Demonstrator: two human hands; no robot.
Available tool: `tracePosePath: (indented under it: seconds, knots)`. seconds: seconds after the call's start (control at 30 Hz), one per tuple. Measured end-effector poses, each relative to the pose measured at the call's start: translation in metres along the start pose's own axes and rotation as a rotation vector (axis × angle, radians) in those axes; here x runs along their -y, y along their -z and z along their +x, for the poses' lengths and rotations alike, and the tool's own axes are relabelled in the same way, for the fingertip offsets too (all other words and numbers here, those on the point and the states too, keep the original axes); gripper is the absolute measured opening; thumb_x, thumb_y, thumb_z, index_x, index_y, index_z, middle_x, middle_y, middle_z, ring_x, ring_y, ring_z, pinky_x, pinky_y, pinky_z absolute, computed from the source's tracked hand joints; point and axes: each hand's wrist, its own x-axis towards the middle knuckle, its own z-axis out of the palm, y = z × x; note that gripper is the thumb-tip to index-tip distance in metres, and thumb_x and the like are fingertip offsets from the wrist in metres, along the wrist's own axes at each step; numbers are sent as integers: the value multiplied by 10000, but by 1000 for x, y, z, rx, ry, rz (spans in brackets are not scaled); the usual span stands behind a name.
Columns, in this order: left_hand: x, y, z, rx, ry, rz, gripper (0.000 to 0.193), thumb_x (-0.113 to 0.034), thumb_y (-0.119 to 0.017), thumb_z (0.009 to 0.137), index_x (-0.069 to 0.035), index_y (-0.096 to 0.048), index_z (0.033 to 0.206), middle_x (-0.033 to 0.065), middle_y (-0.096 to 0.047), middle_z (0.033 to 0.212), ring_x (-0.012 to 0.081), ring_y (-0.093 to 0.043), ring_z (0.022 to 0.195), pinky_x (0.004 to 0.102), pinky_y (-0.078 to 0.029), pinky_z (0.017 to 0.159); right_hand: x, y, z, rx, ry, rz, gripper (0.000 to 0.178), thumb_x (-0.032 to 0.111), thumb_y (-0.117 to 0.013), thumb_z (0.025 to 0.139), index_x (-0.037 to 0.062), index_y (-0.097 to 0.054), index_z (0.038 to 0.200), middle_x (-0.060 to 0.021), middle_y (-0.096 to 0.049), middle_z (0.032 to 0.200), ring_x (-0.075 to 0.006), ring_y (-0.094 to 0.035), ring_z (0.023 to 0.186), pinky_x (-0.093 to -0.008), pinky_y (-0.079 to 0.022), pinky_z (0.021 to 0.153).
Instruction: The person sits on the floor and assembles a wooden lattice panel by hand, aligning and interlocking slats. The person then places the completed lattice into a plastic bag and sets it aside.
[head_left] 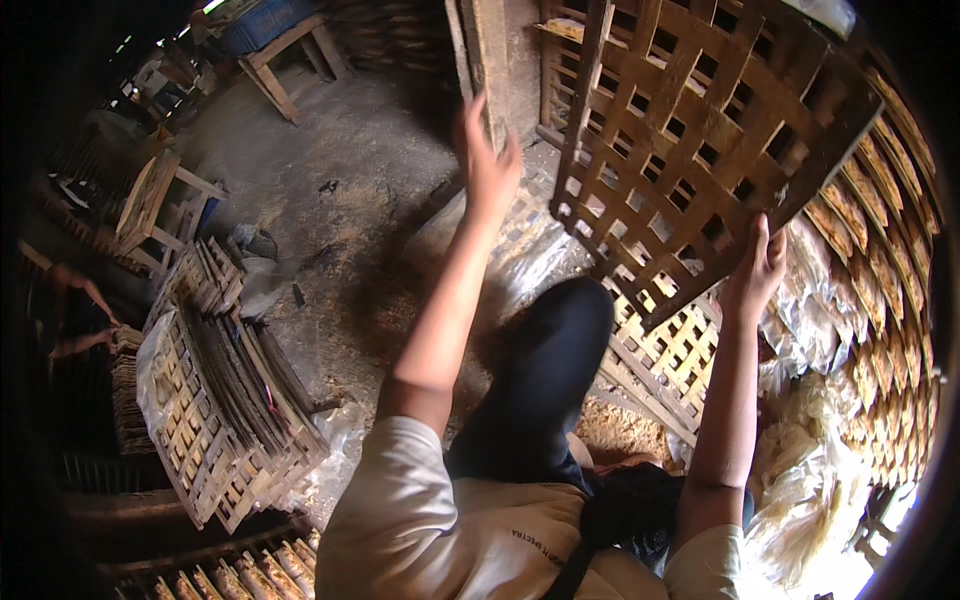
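Note:
My right hand is closed on the lower right edge of a brown wooden lattice tray. The tray stands tilted up in front of me, woven from flat slats with open gaps. At the upper middle, my left hand is raised, slightly blurred, its fingers and thumb on either side of the lower end of a long wooden piece. That piece runs up out of the picture, so its full shape is hidden. A lighter lattice tray lies below, beyond my knee.
To the right are stacked rack layers with pale pieces and crumpled clear plastic sheeting. Several lattice trays lean together at the left, near another person's hands. A blue crate sits on a wooden table at the back.

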Motion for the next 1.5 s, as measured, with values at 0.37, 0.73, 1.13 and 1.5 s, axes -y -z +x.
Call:
tracePosePath:
  seconds: [0.37, 0.73, 1.13, 1.5]
  knots:
    - [70, 43, -249, 485, 1346, -469, 839, -618, -491, 932, -12, -309, 1482, 108, -349, 1479, 234, -316, 1364, 367, -230, 1141, -71, -142, -40, 195, -16, -10, 198, 153, -575, 995, -27, -625, 1058, -21, -629, 908, -90, -506, 835, -246, -430, 778]
    - [106, 68, -286, -280, 1466, -882, 540, -338, -575, 982, -26, -446, 1404, 102, -517, 1326, 236, -473, 1251, 370, -385, 1055, -129, -185, -81, -225, -575, 397, 313, 262, -578, 998, 41, -558, 1218, -39, -598, 1019, -117, -539, 915, -268, -443, 818]
    - [74, 142, -307, -211, 1625, -821, 441, -345, -581, 975, -68, -523, 1314, 66, -625, 1160, 230, -601, 1068, 390, -482, 939, -224, -178, -149, 12, -870, -117, 364, 326, -643, 950, -30, -583, 1000, -118, -655, 833, -233, -563, 690, -363, -502, 671]
    - [143, 146, -352, -315, 1569, -923, 427, -333, -645, 931, -89, -553, 1269, 57, -663, 1050, 218, -647, 916, 359, -550, 805, -241, -161, -156, 354, -1108, 121, 614, 417, -548, 940, 41, -449, 1414, -129, -485, 1411, -276, -461, 1264, -427, -392, 1005]
